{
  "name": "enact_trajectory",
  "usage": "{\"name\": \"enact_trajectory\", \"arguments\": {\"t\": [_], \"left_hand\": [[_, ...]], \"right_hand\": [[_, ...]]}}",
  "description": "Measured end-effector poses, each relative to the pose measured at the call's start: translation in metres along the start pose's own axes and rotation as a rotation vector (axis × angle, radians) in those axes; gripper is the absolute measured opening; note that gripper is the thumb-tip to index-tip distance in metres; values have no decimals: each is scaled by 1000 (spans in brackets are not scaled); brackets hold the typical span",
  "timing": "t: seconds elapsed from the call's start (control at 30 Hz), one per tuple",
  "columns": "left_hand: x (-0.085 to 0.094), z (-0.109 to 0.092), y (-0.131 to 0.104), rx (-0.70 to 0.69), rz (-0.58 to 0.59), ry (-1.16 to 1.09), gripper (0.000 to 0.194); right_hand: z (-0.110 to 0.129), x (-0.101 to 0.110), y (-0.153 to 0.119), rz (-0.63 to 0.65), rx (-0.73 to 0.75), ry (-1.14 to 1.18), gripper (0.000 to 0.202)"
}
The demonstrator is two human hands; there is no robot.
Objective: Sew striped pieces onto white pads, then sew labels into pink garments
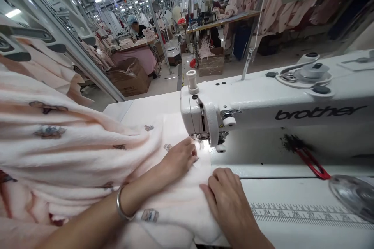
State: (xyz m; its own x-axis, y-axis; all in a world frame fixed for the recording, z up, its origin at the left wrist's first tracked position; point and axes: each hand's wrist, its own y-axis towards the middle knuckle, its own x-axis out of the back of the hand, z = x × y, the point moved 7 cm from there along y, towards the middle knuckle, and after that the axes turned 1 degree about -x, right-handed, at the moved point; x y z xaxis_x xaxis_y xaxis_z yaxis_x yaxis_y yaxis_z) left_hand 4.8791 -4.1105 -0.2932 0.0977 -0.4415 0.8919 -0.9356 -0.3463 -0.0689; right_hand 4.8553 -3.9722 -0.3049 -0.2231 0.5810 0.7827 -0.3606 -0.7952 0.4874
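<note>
Pale pink plush fabric [96, 144], one large piece, printed with small scattered motifs; heaped in deep folds on the left, flatter towards the white sewing machine [251, 101], on the white table [149, 105]. Left hand [179, 159]: on top of the fabric, close beside the lit presser-foot area [204, 140], fingers bent inward; fabric directly beneath and to both sides; pinched or merely pressed, impossible to tell. Silver bangle [119, 204] on the left wrist. Right hand [228, 194]: nearer to the wearer and to the right of the left hand, apart from it, at the right-hand margin of the fabric; fingers curled, thumb extended towards the left over the cloth; fabric mostly to the left of this hand, firmness of hold impossible to tell. Machine marked "brother", with pale knob on top of the head and thread running down its front. Beneath the machine arm, red-handled tool [314, 163], dark and bristly at the far end. To the right, clear round disc [353, 196], near a printed measuring scale [295, 214] along the table. Beyond: cardboard boxes [130, 78] on the floor, pink garments [277, 11] hanging, and a person in a light blue cap [133, 19] at another worktable.
</note>
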Motion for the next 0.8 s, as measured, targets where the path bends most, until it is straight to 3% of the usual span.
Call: {"name": "enact_trajectory", "arguments": {"t": [0.13,0.2,0.3,0.47,0.8], "left_hand": [[13,-1,-3,144,-34,-235,16],[4,7,-4,279,33,-445,18],[-19,16,-5,395,113,-637,21],[-36,25,-5,436,80,-662,19],[-23,19,1,398,50,-589,17]], "right_hand": [[-10,-10,-1,4,-120,-21,19],[-12,-10,-7,-24,-149,-22,11],[-13,-10,-12,-46,-140,-47,31],[-15,-15,-12,17,-109,-35,41],[-16,-16,-10,64,-114,-28,44]]}}
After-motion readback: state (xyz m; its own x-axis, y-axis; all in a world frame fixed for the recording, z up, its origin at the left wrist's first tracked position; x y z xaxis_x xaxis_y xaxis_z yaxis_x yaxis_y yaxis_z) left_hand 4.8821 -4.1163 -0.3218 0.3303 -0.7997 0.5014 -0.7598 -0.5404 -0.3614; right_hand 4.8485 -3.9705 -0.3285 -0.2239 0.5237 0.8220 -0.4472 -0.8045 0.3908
